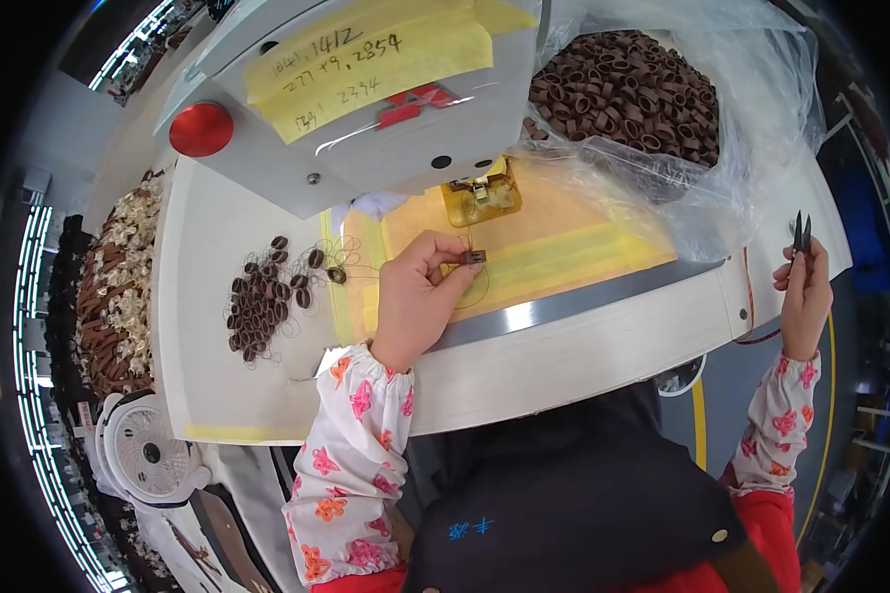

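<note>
Near the machine's needle area, my left hand (pixel 412 301) pinches a small brown loop (pixel 476 257) between thumb and fingers. A fine thread trails from the loop across the yellow-taped work surface (pixel 574 250). Just behind it is the yellowish presser and needle plate part (pixel 482 195) of the sewing machine (pixel 366 109). Off to the right, beyond the table edge, my right hand (pixel 806 306) is closed around small black thread snips (pixel 801 235), their two pointed tips upward and slightly apart.
Several brown loops with loose threads (pixel 262 306) lie left of my left hand. A clear plastic bag (pixel 761 119) with a heap of brown loops (pixel 628 99) sits at back right. A red button (pixel 201 129) juts from the machine. A white fan (pixel 148 450) stands at lower left.
</note>
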A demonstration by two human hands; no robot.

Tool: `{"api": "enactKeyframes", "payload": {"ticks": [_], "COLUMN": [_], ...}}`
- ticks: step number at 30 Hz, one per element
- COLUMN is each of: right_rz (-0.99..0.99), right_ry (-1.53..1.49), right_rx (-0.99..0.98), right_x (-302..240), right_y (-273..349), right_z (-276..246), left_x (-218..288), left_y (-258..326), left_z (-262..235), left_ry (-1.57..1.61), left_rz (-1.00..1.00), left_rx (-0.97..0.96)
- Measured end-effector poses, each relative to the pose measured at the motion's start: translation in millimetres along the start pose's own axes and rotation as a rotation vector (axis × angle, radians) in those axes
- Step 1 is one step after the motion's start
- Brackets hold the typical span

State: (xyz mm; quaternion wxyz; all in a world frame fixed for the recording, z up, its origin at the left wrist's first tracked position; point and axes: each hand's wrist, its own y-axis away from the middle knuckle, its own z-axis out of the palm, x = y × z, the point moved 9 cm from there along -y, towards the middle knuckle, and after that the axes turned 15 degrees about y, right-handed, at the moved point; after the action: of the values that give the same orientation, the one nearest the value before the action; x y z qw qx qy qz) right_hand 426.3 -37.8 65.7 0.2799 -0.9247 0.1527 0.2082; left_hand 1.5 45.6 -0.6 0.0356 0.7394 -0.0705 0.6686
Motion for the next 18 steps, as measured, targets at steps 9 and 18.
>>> {"api": "enactKeyframes", "payload": {"ticks": [9,18], "right_rz": [-0.628,-0.587], "right_ry": [-0.287,-0.387], "right_rx": [-0.627,-0.572], "right_x": [-229,-241], "right_y": [64,69], "right_z": [113,153], "left_x": [0,-5], "left_y": [-1,-3], "left_z": [-1,-6], "left_ry": [0.087,0.031], "left_rz": [0.009,-0.007], "left_rx": [0.019,0.056]}}
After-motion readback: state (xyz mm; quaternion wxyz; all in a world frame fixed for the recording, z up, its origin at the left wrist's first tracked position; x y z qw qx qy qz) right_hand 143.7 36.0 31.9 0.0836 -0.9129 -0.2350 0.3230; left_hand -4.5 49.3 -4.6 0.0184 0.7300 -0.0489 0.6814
